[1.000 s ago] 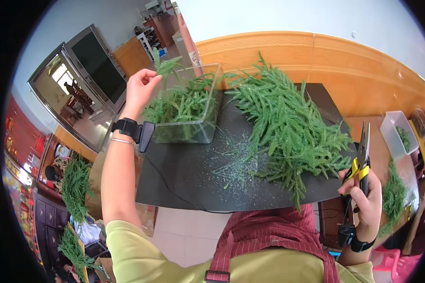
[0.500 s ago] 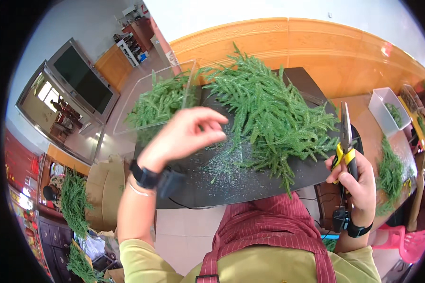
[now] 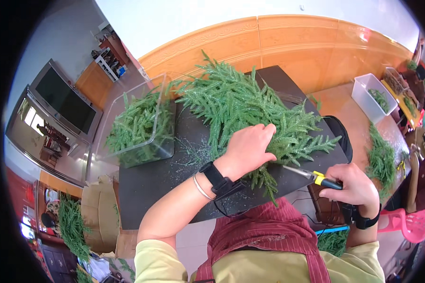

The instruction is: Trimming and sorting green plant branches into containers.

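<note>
A heap of green pine-like branches (image 3: pixel 241 96) with pale specks lies on the dark tabletop (image 3: pixel 146 193) before me. My left hand (image 3: pixel 248 148) reaches into its near side, thumb and fingers curled round a pine branch (image 3: pixel 288 141), though leaves partly hide the grip. In my right hand (image 3: pixel 352 184) are long-nose pliers (image 3: pixel 318 178) with yellow and black handles. Their tips point left, close to my left thumb and under the branches. Both wrists carry black bands.
Left of the heap stands a clear plastic bin (image 3: pixel 163 146) full of sprigs. A cardboard box (image 3: pixel 99 214) sits lower left. At right are a second table with a white bin (image 3: pixel 375 101), more greenery (image 3: pixel 380 158), a pink chair (image 3: pixel 411 221) and another person's arm (image 3: pixel 413 179).
My left hand has moved right from above the bare tabletop into the branches. My right hand has turned the pliers from pointing up to pointing left at the heap. The view has shifted.
</note>
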### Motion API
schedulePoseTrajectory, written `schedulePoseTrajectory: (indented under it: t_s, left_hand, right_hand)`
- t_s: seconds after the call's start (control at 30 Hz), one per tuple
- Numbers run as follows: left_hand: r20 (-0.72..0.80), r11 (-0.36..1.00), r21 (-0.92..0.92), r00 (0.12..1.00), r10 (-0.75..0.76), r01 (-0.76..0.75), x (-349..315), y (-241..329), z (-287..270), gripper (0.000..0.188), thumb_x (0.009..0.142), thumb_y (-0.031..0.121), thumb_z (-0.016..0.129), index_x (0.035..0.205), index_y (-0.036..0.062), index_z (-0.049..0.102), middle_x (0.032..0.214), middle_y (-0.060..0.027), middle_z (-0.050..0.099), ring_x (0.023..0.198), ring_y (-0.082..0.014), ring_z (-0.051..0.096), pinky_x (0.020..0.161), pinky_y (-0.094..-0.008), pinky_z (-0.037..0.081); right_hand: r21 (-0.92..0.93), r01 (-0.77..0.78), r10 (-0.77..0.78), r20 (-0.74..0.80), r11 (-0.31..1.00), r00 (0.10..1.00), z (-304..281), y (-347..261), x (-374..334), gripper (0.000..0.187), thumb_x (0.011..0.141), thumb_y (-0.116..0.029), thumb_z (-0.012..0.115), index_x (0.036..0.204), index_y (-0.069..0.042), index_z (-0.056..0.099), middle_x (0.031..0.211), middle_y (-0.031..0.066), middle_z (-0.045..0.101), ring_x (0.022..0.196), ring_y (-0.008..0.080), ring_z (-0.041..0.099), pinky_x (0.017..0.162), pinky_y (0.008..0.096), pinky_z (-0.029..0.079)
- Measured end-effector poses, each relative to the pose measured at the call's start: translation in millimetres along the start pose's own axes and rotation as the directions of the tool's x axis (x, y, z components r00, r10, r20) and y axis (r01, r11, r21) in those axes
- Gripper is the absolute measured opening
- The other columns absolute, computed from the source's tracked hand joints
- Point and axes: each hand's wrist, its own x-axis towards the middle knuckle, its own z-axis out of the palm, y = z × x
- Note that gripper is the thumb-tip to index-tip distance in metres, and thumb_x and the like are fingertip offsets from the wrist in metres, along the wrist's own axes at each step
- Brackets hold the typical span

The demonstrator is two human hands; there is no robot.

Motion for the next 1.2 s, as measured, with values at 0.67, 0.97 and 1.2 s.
schedulePoseTrajectory:
  t_s: [0.67, 0.97, 1.2]
  left_hand:
    - [0.298, 0.453, -0.814, 0.931, -0.209, 0.363, 31.0, -86.4, -18.5, 0.031, 0.076, 0.008, 0.068, 0.102, 0.0044, 0.052, 0.08, 0.0042, 0.053, 0.064, -0.0014, 0.047, 0.055, -0.0165, 0.038]
    - [0.126, 0.22, -0.946, 0.896, -0.426, 0.238, 1.7, -79.3, -62.8, 0.024, 0.082, 0.004, 0.058, 0.105, 0.0046, 0.051, 0.086, 0.0026, 0.056, 0.073, -0.0028, 0.051, 0.063, -0.0178, 0.042]
    - [-0.26, 0.264, -0.958, 0.712, -0.652, -0.108, -44.5, -84.5, -118.3, 0.025, 0.083, 0.004, 0.056, 0.107, 0.0069, 0.049, 0.09, 0.0012, 0.056, 0.073, -0.0042, 0.054, 0.061, -0.0163, 0.043]
  right_hand:
    - [-0.207, 0.198, -0.233, -0.163, 0.958, 0.959, 44.9, 47.4, 114.2, 0.03, 0.06, -0.017, 0.073, 0.082, -0.005, 0.056, 0.08, 0.0112, 0.058, 0.081, 0.0302, 0.055, 0.075, 0.0365, 0.044]
    - [0.336, 0.331, -0.39, 0.126, 0.882, 0.912, -7.7, -25.4, 103.7, 0.032, 0.071, -0.017, 0.07, 0.098, -0.002, 0.059, 0.093, 0.0105, 0.06, 0.085, 0.0267, 0.059, 0.066, 0.0337, 0.049]
    - [0.094, 0.49, -0.46, -0.23, 0.867, 0.857, 56.8, -97.1, 167.2, 0.031, 0.076, -0.013, 0.066, 0.102, 0.0, 0.058, 0.11, 0.0138, 0.054, 0.086, 0.0241, 0.06, 0.071, 0.0303, 0.05]
